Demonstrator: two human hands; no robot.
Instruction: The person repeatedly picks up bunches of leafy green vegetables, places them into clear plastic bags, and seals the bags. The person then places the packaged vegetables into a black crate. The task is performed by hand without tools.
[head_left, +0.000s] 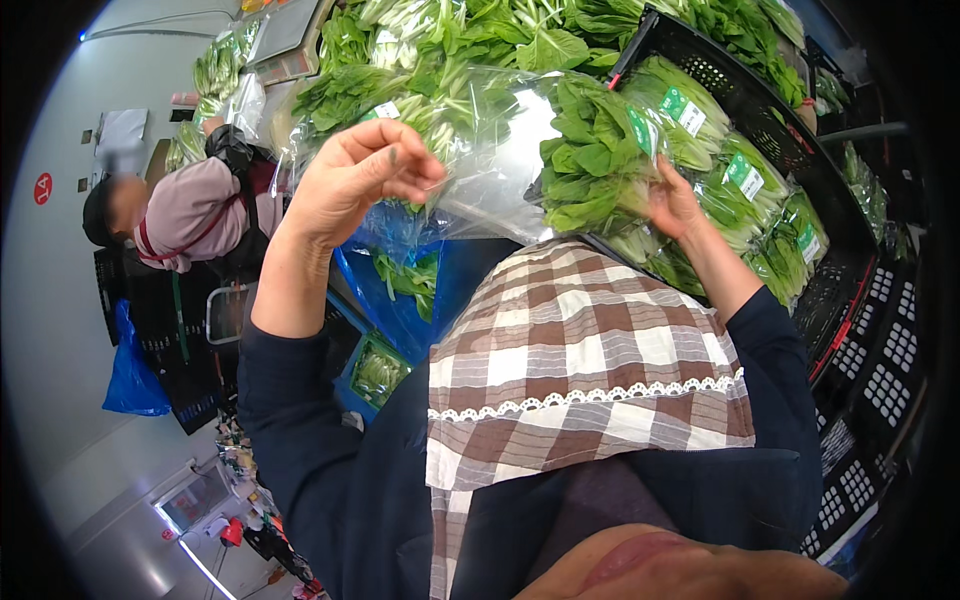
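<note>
My right hand (676, 201) grips the stem end of a clear plastic bag of leafy greens (592, 161), which bears a green and white label. The bag's unfilled clear film (491, 169) spreads leftward over a shiny metal surface. Raised on the left, my left hand (367, 176) has loosely curled fingers beside the edge of that film; whether they pinch it is unclear. Loose leafy greens (551, 49) lie heaped beyond both hands. To the right, a black perforated plastic crate (825, 285) holds several bagged, labelled greens (742, 176).
A blue plastic bag (397, 330) with leaves in it hangs below my left hand. Another person (199, 206) works at the far left, near a weighing scale (285, 34). A green crate (379, 371) of packed greens stands low at left. Black crates (889, 345) stand at right.
</note>
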